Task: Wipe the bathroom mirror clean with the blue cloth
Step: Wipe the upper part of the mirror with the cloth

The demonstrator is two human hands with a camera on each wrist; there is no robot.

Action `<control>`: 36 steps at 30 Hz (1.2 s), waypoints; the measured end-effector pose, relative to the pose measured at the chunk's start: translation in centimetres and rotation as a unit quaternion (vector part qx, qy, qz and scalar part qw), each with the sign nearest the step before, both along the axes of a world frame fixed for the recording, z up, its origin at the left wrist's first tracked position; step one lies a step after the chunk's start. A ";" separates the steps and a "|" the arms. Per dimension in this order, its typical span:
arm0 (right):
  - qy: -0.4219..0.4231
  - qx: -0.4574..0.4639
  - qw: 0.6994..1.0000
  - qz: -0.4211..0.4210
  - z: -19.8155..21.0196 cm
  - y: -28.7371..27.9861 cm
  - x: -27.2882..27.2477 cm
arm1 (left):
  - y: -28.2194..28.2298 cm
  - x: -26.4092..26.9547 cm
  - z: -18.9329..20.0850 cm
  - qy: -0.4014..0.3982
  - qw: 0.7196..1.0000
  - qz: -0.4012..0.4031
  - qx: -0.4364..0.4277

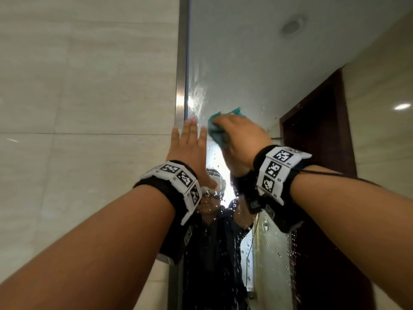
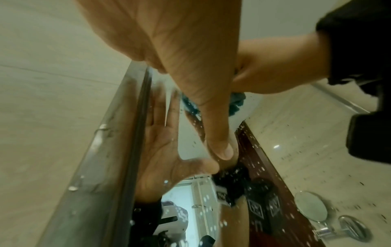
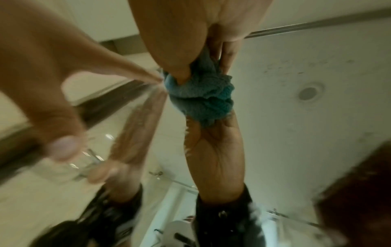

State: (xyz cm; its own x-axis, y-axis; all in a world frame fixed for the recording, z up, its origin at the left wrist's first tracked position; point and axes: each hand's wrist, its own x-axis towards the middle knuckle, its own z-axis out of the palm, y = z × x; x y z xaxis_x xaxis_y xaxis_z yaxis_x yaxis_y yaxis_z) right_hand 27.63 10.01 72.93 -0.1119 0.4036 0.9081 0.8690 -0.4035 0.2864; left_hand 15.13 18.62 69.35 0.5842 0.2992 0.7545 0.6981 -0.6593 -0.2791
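Wet mirror [image 1: 234, 63] ahead — right hand [image 1: 240, 139] grips the bunched blue cloth [image 1: 215, 128] against it; left hand [image 1: 190, 148], fingers straight, presses flat just left.

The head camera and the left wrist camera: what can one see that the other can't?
Only the head view shows the ceiling light reflected in the glass, and the tagged wristbands. Only the left wrist view shows the small round mirror on the wall. Both show the left hand flat on the bathroom mirror, the right hand pressing the blue cloth to the glass, and water drops.
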 end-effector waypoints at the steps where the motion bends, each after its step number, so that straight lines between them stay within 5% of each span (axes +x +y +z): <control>1: 0.032 0.035 0.999 0.014 0.7 -0.7 0.2 | -0.1 0.3 -0.1 0.010 1.000 -0.022 -0.005; 3: 0.078 0.085 0.993 0.015 1.3 -1.9 0.5 | 0.1 0.9 -0.3 0.029 0.998 -0.057 -0.020; 6: 0.095 0.039 0.995 -0.001 -1.0 -2.3 -0.1 | 0.3 1.4 -0.5 0.031 0.997 -0.064 -0.025; 10: 0.009 -0.071 0.997 0.019 -3.3 -2.6 0.7 | 0.2 1.5 -0.5 0.031 0.998 -0.047 -0.016; 12: -0.022 -0.029 0.999 0.003 -1.7 -3.4 2.1 | 0.2 1.5 -0.4 0.032 0.998 -0.049 -0.021; 16: 0.059 0.115 0.992 -0.007 0.3 -4.3 3.2 | 0.2 1.4 -0.6 0.027 0.997 -0.062 -0.034; 22: -0.076 -0.023 0.997 0.003 -3.1 -3.2 1.1 | 0.0 1.4 -0.6 0.024 0.998 -0.053 -0.023; 28: 0.073 0.117 0.989 -0.060 1.0 -4.3 2.9 | -0.1 1.1 -0.6 0.027 0.997 -0.061 -0.041; 33: -0.025 -0.033 0.998 -0.037 -3.6 -3.5 1.2 | -0.3 1.1 -0.6 0.027 0.997 -0.060 -0.039; 36: 0.000 0.032 0.998 -0.048 0.0 -5.5 3.4 | -0.4 1.1 -0.7 0.026 0.997 -0.062 -0.042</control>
